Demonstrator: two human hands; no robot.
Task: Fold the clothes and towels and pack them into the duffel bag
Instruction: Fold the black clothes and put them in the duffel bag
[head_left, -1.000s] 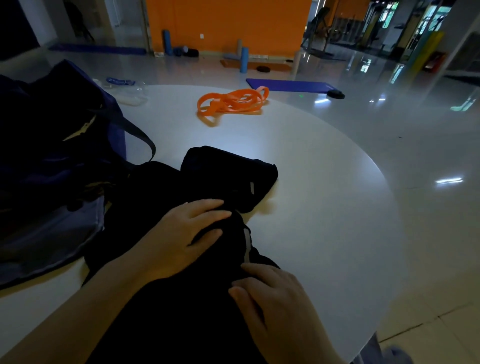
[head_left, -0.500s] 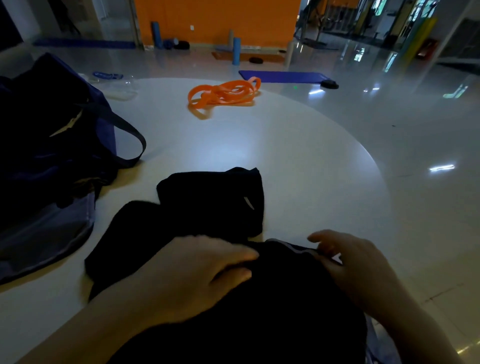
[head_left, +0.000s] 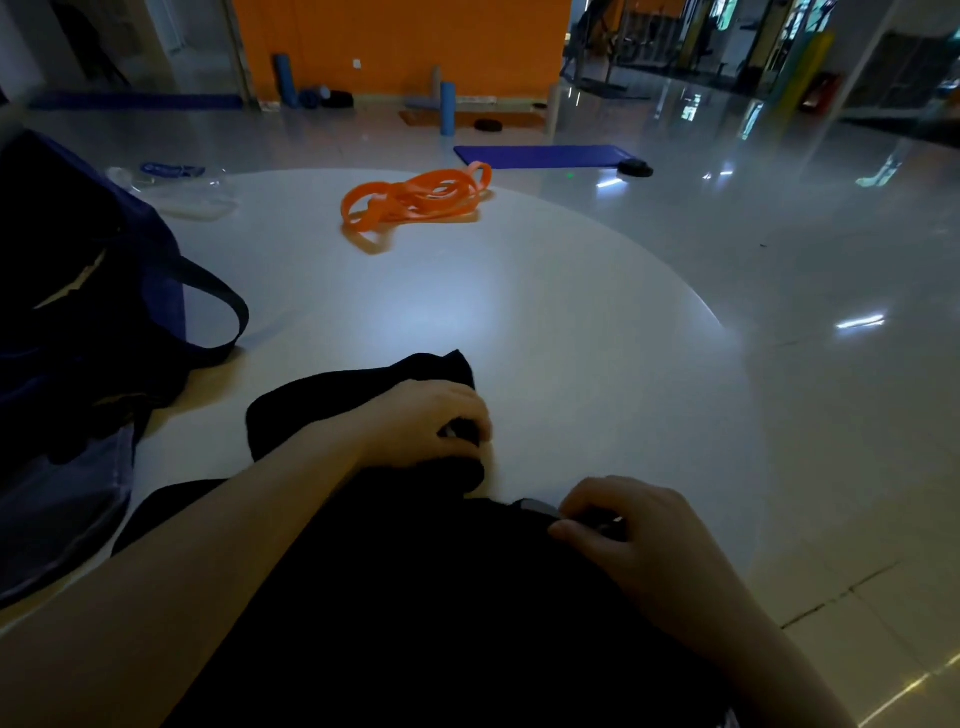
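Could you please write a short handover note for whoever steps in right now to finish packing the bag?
Left hand: fingers curled, gripping the far part of the black garment on the white table.
Right hand: pinching the garment's near right edge.
The duffel bag sits at the table's left side, beside the garment; its handle hangs toward the middle.
Done: the garment is bunched and partly doubled over, not a neat fold yet.
Left: finish the fold and put the garment in the bag. I cannot tell what is already inside.
The orange bands lie at the far side, untouched.
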